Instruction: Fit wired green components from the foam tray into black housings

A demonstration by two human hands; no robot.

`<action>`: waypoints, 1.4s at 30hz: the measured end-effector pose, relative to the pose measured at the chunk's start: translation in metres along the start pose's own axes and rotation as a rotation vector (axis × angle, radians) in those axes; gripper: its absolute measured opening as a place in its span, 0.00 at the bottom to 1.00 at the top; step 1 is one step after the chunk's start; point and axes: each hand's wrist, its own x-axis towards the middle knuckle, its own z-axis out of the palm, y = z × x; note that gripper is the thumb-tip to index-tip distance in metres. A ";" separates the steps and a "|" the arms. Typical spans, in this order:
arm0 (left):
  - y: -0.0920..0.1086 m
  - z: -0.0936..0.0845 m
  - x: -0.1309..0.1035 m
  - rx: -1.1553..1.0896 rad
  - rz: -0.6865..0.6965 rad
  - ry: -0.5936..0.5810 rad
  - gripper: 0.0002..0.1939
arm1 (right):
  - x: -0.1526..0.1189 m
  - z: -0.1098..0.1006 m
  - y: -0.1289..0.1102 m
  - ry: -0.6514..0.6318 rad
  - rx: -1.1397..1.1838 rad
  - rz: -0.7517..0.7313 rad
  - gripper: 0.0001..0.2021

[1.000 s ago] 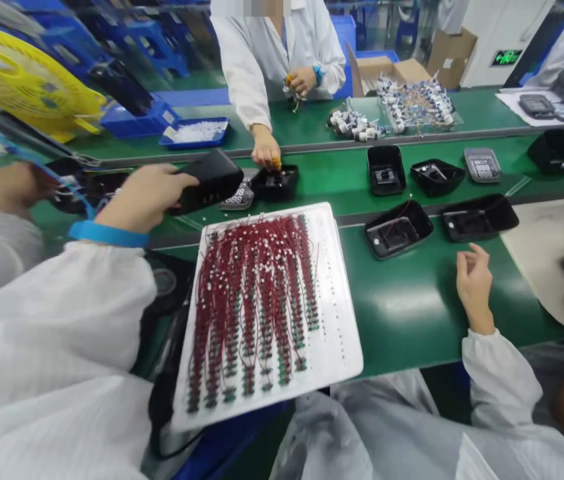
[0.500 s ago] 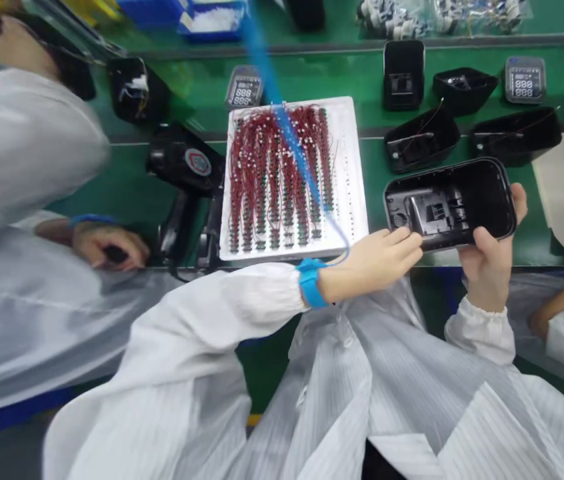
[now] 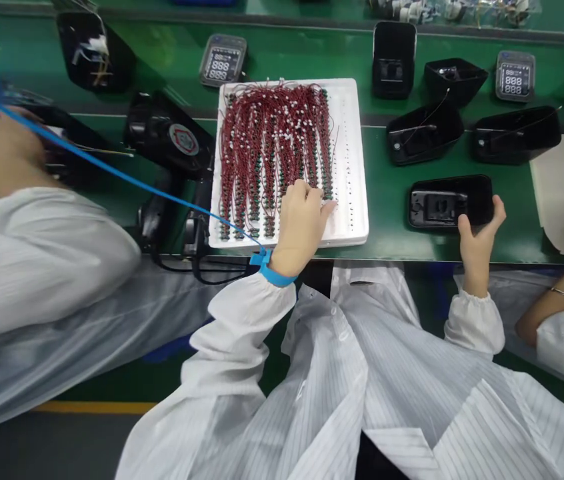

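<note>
My left hand (image 3: 302, 217), with a blue strap on its wrist, reaches over the white foam tray (image 3: 357, 160). Its fingers are curled down among rows of small circuit boards with dark red wires (image 3: 277, 140); the fingertips hide whatever is between them. On the green bench, my right hand (image 3: 482, 243) grips the right end of a black plastic housing (image 3: 427, 203), thumb on the near edge and fingers around the end. The housing's open side faces up, showing moulded parts inside.
Black housings (image 3: 425, 133) stand behind the right hand, two with thin wires. Small display units (image 3: 223, 61) sit farther back. A black tool on a stand (image 3: 169, 137) is left of the tray. Co-workers' hands (image 3: 5, 150) are at both sides; a blue cord (image 3: 127, 187) crosses leftward.
My left hand has left the housing and moved left onto the boards in the tray. My right hand still holds the housing, now lower against the bench. The view has shifted slightly.
</note>
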 end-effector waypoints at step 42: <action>0.078 -0.037 -0.056 -0.512 0.532 0.326 0.10 | -0.057 0.022 -0.142 -0.441 0.322 -0.443 0.13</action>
